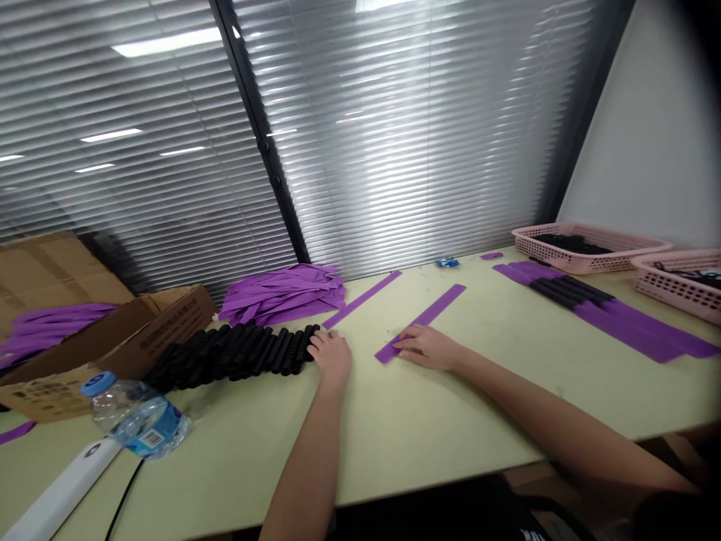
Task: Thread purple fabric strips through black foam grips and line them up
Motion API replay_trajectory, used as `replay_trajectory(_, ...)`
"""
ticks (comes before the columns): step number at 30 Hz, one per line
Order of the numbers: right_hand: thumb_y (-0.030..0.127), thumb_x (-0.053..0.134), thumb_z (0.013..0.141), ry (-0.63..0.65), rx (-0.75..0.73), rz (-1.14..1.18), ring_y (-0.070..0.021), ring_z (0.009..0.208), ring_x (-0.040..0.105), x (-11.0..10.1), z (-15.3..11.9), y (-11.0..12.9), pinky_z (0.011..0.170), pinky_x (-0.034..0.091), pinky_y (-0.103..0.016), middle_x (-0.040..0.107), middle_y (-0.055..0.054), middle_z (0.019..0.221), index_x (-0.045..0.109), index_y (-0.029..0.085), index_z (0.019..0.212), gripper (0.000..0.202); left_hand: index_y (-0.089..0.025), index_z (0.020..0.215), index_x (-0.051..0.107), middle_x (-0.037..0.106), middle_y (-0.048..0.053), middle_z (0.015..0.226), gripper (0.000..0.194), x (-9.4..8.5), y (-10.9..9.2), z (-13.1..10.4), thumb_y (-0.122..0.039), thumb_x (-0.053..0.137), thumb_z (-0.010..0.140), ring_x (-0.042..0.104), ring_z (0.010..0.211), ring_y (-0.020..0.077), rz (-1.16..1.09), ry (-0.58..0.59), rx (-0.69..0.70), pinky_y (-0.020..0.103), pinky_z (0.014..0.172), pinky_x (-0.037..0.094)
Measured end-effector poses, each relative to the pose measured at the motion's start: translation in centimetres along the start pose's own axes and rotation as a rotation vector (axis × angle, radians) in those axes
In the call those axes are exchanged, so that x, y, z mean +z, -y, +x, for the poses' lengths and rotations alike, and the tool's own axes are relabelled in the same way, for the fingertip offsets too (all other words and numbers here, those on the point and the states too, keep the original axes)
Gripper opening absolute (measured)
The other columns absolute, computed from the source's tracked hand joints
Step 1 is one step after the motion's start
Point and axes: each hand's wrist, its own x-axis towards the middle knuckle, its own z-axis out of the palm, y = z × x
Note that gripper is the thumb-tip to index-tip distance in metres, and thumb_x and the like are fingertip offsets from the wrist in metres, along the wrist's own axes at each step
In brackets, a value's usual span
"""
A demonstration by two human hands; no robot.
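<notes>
My left hand [332, 355] is at the right end of a row of black ribbed tubes [245, 353], its fingers curled over the end tube [310, 342]. The thumb side is partly hidden. To its right, my right hand [429, 347] has its fingers closed on the near part of a flat purple strip [433, 309], which lies slantwise on the table. Another purple strip [366, 297] lies beyond my left hand, beside a heap of purple strips [285, 294].
An open cardboard box [174, 319] holds more purple strips. A water bottle [140, 421] stands left, by a white bar [67, 488]. On the right lie purple strips with black tubes [571, 291] around them. Pink baskets [597, 261] stand behind. Blinds [394, 150] back the table.
</notes>
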Motion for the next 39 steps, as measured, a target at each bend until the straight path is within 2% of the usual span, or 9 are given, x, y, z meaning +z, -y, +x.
replay_trajectory(8,0.045,0.041,0.095,-0.008,0.007,0.009,-0.0225,0.100,0.057,0.35,0.04,-0.32,0.090,0.045,-0.038,0.063,-0.011,0.110,0.065,0.023,0.118,0.040,-0.011,0.106,0.066,0.056,0.020,0.112,0.033,-0.09,-0.30,-0.23,-0.026,0.042,0.088,0.048,0.102,0.0336,0.004,0.017,0.063,0.046,0.085,0.033)
replay_trajectory(18,0.044,0.041,0.095,-0.003,-0.001,0.004,-0.0228,0.101,0.057,0.12,0.05,-0.10,0.090,0.045,-0.039,0.063,-0.011,0.110,0.065,0.023,0.119,0.040,-0.012,0.118,0.059,0.054,0.021,0.119,0.038,-0.17,-0.44,-0.25,-0.027,0.042,0.087,0.046,0.106,0.0346,-0.020,0.041,0.042,0.044,0.084,0.035)
replay_trajectory(28,0.043,0.042,0.095,0.004,0.004,-0.003,-0.0229,0.100,0.057,0.11,0.05,-0.13,0.090,0.044,-0.039,0.063,-0.011,0.111,0.065,0.023,0.118,0.039,-0.011,0.116,0.061,0.055,0.021,0.118,0.037,-0.18,-0.55,-0.24,-0.026,0.044,0.086,0.047,0.106,0.0350,0.004,0.017,0.038,0.045,0.085,0.035)
replay_trajectory(35,0.043,0.041,0.095,0.000,0.005,0.013,-0.0229,0.100,0.057,0.06,0.04,-0.03,0.089,0.045,-0.038,0.063,-0.011,0.110,0.065,0.023,0.119,0.039,-0.011,0.121,0.058,0.053,0.022,0.122,0.041,-0.45,-0.55,-0.26,-0.030,0.047,0.085,0.045,0.109,0.0356,0.003,0.027,0.011,0.047,0.086,0.034)
replay_trajectory(39,0.043,0.042,0.095,-0.012,0.001,0.015,-0.0226,0.100,0.057,0.08,0.02,-0.06,0.089,0.045,-0.038,0.063,-0.011,0.110,0.065,0.023,0.118,0.039,-0.012,0.120,0.057,0.052,0.022,0.122,0.046,-0.38,-0.17,-0.03,-0.039,0.049,0.084,0.044,0.109,0.0383,-0.013,0.049,-0.049,0.050,0.086,0.032)
